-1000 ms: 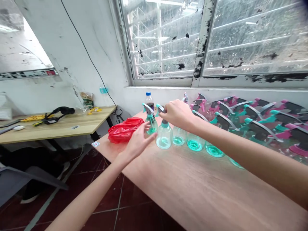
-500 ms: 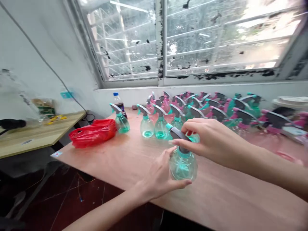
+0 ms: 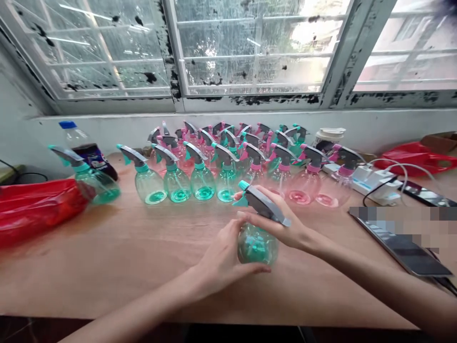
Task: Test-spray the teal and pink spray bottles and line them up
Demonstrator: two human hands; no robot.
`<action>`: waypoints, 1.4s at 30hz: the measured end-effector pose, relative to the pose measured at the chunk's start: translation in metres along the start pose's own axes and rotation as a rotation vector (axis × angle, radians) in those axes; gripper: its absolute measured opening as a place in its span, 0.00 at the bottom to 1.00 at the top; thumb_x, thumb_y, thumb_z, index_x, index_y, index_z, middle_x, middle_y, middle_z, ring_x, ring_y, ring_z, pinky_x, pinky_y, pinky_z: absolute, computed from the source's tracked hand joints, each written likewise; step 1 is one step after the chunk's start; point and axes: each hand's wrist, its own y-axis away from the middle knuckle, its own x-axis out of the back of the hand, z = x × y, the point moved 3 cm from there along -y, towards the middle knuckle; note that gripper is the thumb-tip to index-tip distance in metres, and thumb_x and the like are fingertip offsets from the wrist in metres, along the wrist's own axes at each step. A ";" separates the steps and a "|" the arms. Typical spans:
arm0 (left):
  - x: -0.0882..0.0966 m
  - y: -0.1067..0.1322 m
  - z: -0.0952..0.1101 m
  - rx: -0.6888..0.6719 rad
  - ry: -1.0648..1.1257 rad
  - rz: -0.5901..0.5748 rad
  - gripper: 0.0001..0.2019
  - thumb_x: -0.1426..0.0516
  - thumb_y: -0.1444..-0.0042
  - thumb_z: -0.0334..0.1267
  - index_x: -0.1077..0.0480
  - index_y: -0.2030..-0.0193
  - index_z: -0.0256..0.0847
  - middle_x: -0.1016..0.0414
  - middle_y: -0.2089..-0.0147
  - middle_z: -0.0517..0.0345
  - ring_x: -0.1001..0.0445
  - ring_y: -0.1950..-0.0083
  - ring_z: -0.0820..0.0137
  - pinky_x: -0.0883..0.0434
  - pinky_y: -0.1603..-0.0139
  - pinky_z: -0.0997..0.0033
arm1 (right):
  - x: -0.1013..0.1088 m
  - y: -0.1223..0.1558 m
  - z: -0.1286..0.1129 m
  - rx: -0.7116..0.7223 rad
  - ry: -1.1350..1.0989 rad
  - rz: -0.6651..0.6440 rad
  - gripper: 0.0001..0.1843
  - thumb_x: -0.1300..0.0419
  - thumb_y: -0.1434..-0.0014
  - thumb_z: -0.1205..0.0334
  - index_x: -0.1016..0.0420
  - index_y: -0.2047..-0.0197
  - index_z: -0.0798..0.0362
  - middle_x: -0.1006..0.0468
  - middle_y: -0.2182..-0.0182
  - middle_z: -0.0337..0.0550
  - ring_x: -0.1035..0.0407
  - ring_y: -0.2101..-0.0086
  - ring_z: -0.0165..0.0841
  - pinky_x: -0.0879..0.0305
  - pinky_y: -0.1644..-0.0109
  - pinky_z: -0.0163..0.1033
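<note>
A clear green spray bottle with a grey and teal trigger head is between my hands, above the near middle of the table. My left hand is wrapped around the bottle's round body, thumb along its lower side. Higher up, my right hand grips the neck just under the spray head, which points left; some of its fingers are hidden behind the head. Beyond the hands stands a row of similar green spray bottles, and farther right in it are pink ones.
A red plastic bag lies at the left, by a lone green spray bottle and a dark drink bottle. On the right are a phone, a white power strip with cables and another red bag. Windows rise behind.
My view has swung right, bringing the phone and power strip into sight. The right hand has shifted from the top of the spray head down to the neck; the left still holds the body.
</note>
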 end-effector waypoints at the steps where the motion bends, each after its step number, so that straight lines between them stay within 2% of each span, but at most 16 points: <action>1: -0.001 -0.002 -0.002 0.002 0.004 -0.004 0.43 0.31 0.52 0.54 0.45 0.34 0.47 0.34 0.38 0.46 0.33 0.39 0.47 0.34 0.42 0.48 | 0.000 -0.001 0.002 0.001 0.000 0.015 0.11 0.38 0.45 0.65 0.31 0.57 0.52 0.27 0.66 0.39 0.32 0.68 0.32 0.34 0.64 0.38; 4: 0.002 -0.007 -0.012 -0.023 -0.014 -0.038 0.43 0.34 0.50 0.57 0.47 0.33 0.47 0.34 0.38 0.45 0.33 0.40 0.47 0.34 0.42 0.47 | 0.002 -0.006 0.010 0.022 0.010 0.058 0.12 0.43 0.48 0.71 0.31 0.58 0.51 0.30 0.72 0.36 0.35 0.72 0.31 0.36 0.66 0.38; 8: 0.020 -0.014 -0.041 -0.092 -0.097 -0.086 0.30 0.46 0.37 0.56 0.44 0.33 0.46 0.35 0.36 0.46 0.34 0.38 0.51 0.36 0.39 0.51 | 0.003 -0.016 0.018 0.097 0.005 0.062 0.17 0.45 0.52 0.72 0.29 0.58 0.50 0.26 0.70 0.37 0.36 0.73 0.31 0.37 0.67 0.36; 10: 0.030 -0.018 -0.059 -0.044 -0.171 -0.056 0.24 0.49 0.34 0.53 0.39 0.36 0.46 0.32 0.38 0.48 0.32 0.39 0.54 0.34 0.40 0.55 | 0.002 -0.022 0.020 0.107 0.022 0.052 0.19 0.46 0.54 0.73 0.28 0.58 0.51 0.25 0.69 0.37 0.37 0.75 0.30 0.38 0.69 0.36; 14: 0.042 -0.021 -0.081 0.067 -0.271 0.030 0.18 0.50 0.33 0.45 0.34 0.41 0.42 0.31 0.40 0.45 0.32 0.39 0.53 0.36 0.38 0.50 | 0.004 -0.033 0.024 0.100 0.063 0.056 0.20 0.47 0.54 0.73 0.27 0.58 0.51 0.28 0.72 0.35 0.41 0.78 0.28 0.40 0.70 0.35; 18: 0.036 -0.018 -0.082 0.087 -0.336 0.000 0.19 0.46 0.35 0.42 0.32 0.40 0.38 0.35 0.35 0.42 0.37 0.34 0.52 0.41 0.34 0.49 | 0.006 -0.038 0.028 0.042 0.061 0.036 0.20 0.48 0.53 0.72 0.28 0.56 0.49 0.29 0.73 0.36 0.42 0.78 0.29 0.40 0.71 0.36; 22: 0.031 -0.013 -0.080 0.064 -0.447 -0.076 0.21 0.48 0.33 0.44 0.34 0.37 0.37 0.41 0.31 0.41 0.43 0.30 0.53 0.47 0.31 0.49 | 0.006 -0.038 0.029 0.006 0.062 -0.003 0.22 0.48 0.53 0.72 0.29 0.55 0.47 0.28 0.72 0.36 0.42 0.79 0.30 0.39 0.71 0.37; 25: 0.032 -0.010 -0.082 0.049 -0.489 -0.096 0.22 0.50 0.31 0.46 0.36 0.35 0.38 0.43 0.30 0.41 0.45 0.29 0.54 0.47 0.31 0.48 | 0.006 -0.039 0.027 0.017 0.048 -0.019 0.21 0.48 0.54 0.73 0.30 0.56 0.48 0.32 0.76 0.33 0.42 0.79 0.30 0.40 0.72 0.37; 30: 0.034 -0.008 -0.087 0.038 -0.499 -0.146 0.25 0.54 0.29 0.51 0.37 0.34 0.38 0.46 0.28 0.42 0.48 0.28 0.52 0.48 0.31 0.45 | 0.005 -0.042 0.023 0.015 0.000 -0.009 0.14 0.48 0.55 0.72 0.33 0.64 0.49 0.34 0.74 0.34 0.42 0.78 0.28 0.41 0.70 0.36; 33: 0.035 -0.007 -0.087 0.032 -0.519 -0.173 0.27 0.58 0.29 0.53 0.37 0.34 0.39 0.49 0.27 0.44 0.50 0.27 0.54 0.49 0.30 0.46 | 0.005 -0.042 0.021 -0.012 -0.024 -0.005 0.10 0.48 0.54 0.71 0.37 0.66 0.49 0.39 0.77 0.32 0.44 0.78 0.29 0.44 0.72 0.36; 39: 0.036 -0.006 -0.088 0.028 -0.547 -0.174 0.29 0.60 0.29 0.56 0.39 0.33 0.41 0.44 0.29 0.46 0.47 0.28 0.55 0.47 0.30 0.48 | 0.006 -0.041 0.021 0.015 -0.015 -0.010 0.06 0.47 0.54 0.69 0.40 0.70 0.49 0.38 0.75 0.34 0.43 0.76 0.29 0.43 0.71 0.37; 42: 0.036 -0.006 -0.089 0.016 -0.552 -0.169 0.28 0.60 0.29 0.56 0.39 0.32 0.41 0.45 0.28 0.47 0.48 0.28 0.56 0.47 0.30 0.48 | 0.006 -0.040 0.023 0.022 0.004 -0.018 0.07 0.47 0.55 0.69 0.41 0.71 0.49 0.40 0.76 0.33 0.43 0.76 0.29 0.43 0.72 0.36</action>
